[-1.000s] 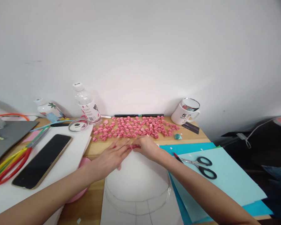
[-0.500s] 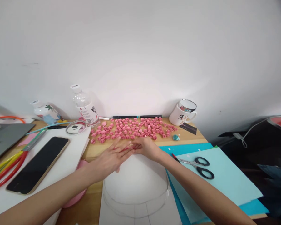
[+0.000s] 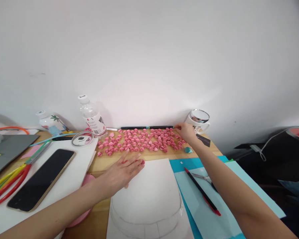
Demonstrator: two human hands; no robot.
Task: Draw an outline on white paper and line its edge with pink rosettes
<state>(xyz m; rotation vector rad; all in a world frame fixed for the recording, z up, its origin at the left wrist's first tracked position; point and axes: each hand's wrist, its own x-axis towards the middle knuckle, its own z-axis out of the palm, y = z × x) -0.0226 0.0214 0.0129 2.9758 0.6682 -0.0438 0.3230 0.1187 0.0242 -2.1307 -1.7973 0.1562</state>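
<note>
My left hand lies palm down over the top left of a white sheet with a pencil drawing, its fingers stretched out. Bits of pink show between and beside those fingers. My right hand is at the far right end of many small pink curled paper pieces, in front of the mug. Its fingers are bent together near the tip of a black pen; whatever they hold is hidden.
A white mug, dark card and teal cap stand on the right. Blue paper carries a red-black pen and scissors. To the left are a bottle, phone and colourful-handled scissors.
My right hand has moved from beside the left hand up and right to the mug, its forearm now covering the scissors' handles. My left hand stays on the sheet.
</note>
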